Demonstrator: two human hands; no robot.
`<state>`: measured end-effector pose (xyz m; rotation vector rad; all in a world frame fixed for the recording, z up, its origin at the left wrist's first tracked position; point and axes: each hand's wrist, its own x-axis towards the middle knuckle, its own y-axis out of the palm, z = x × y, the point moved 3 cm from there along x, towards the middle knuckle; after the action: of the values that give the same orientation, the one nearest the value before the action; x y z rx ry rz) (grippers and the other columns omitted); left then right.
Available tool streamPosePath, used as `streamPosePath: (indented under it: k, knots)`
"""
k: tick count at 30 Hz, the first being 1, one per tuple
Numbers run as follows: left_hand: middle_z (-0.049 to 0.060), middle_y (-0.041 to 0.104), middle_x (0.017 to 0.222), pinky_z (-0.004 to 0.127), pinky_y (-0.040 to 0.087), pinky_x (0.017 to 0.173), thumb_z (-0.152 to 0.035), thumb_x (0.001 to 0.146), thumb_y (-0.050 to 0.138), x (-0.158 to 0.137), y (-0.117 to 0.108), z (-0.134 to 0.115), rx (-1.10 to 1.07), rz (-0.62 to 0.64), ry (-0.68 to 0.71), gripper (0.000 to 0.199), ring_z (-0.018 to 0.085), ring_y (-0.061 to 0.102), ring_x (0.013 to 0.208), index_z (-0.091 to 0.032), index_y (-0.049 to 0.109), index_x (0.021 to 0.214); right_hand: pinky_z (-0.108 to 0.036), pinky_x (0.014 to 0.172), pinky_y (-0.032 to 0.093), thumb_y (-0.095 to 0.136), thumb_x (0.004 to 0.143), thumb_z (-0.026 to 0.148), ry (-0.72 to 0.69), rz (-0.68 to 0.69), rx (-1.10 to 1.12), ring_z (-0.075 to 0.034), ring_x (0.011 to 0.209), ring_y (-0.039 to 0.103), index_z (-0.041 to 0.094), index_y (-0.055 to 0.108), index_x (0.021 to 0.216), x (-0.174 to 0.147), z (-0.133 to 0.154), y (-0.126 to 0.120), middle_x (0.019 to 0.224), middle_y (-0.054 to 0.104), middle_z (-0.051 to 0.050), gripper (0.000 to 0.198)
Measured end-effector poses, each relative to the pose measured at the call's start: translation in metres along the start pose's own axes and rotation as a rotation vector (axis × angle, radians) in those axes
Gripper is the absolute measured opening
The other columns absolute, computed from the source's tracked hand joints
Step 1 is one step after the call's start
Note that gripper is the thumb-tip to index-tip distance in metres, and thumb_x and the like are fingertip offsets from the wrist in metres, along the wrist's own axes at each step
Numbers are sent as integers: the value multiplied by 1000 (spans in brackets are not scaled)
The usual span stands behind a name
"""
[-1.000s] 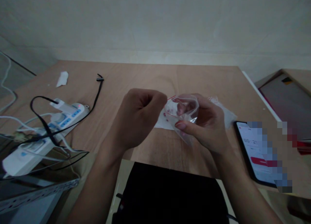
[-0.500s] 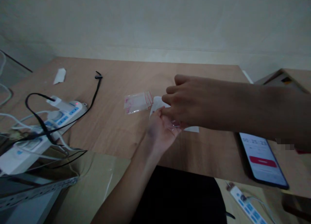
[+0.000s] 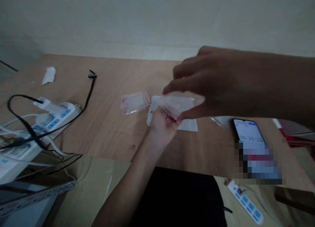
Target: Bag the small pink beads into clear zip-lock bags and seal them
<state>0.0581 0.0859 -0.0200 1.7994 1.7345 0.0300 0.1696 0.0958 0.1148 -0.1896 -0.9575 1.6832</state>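
Observation:
A thin, clear plastic bag (image 3: 183,101) stretches between my two hands, blurred by motion. My right hand (image 3: 199,80) grips its upper right part, the thumb below and fingers above. Palm up, my left hand (image 3: 163,125) is closed at the bag's lower end; its fingertips are partly hidden by the plastic. Beneath the hands lies a white paper card (image 3: 189,125), mostly covered. Just left of the card, a clear zip bag (image 3: 135,103) with red lines at its right end and small pink items at its left end rests flat on the table.
A phone (image 3: 249,131) lies on the wooden table (image 3: 110,128) at right, with another clear plastic piece (image 3: 221,121) beside it. At left is a power strip (image 3: 56,120) with tangled cables. A white scrap (image 3: 49,75) lies far left. Another power strip (image 3: 246,200) is below the table edge.
My right hand has risen up and right from my left hand, and the plastic bag now shows spread between them. The view has shifted slightly to the right.

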Motion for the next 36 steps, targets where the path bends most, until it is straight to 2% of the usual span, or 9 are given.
streamPosePath:
  k: [1,3,5,7,11,15,19,28,36]
  knots:
    - [-3,41,49,24,43,53,-27,97,31,7,-4,-2,143,-34,50,41,11,49,49,-21,39,57,-33,80,44,64,71,65,-91,157,-251,-11,87,67,29,73,88,-2,1,-8,85,72,9,40]
    - [-3,37,47,25,38,52,-31,97,31,19,-9,-10,523,-115,242,45,13,48,49,-22,34,54,-35,78,46,63,73,67,-133,13,-604,-16,91,66,29,69,115,-15,-12,-30,100,69,0,57]
    - [0,48,53,27,40,57,-36,98,33,27,-7,-16,953,-128,495,45,16,57,59,-22,42,56,-38,76,49,61,80,63,17,-235,-737,-21,89,66,20,70,117,-36,-42,-40,99,68,-9,57]
    - [6,63,68,30,43,65,-37,99,33,31,-1,-15,1321,-64,664,41,20,64,72,-19,55,68,-43,85,50,66,82,53,224,-337,-764,-29,97,66,13,69,118,-60,-77,-30,104,68,-18,54]
    - [17,71,96,35,47,76,-31,101,28,39,5,0,1692,17,673,40,26,67,90,-11,63,94,-55,98,45,53,92,40,565,-326,-698,-40,116,58,2,50,138,-91,-126,15,125,60,-28,60]
    - [18,69,103,37,46,86,-29,101,29,43,5,8,1790,52,716,39,27,64,100,-9,62,99,-59,108,34,36,95,36,626,-240,-676,-42,137,39,-8,25,148,-102,-141,49,145,42,-33,69]
    - [17,69,102,36,47,84,-29,101,32,42,4,6,1805,31,751,35,27,65,100,-10,61,100,-60,115,23,31,96,52,648,-182,-664,-39,146,24,-3,27,149,-106,-149,58,155,29,-28,76]
    - [16,68,102,35,47,76,-30,100,32,35,7,1,1784,-3,770,33,28,66,96,-10,58,105,-58,117,18,36,92,60,688,-249,-621,-42,146,21,-12,20,147,-105,-146,54,154,26,-33,92]
    - [13,65,103,33,47,81,-30,99,37,31,5,-3,1649,-2,893,28,24,62,96,-14,59,97,-63,116,16,42,89,65,538,-408,-547,-41,147,18,-2,22,149,-109,-141,48,155,27,-32,92]
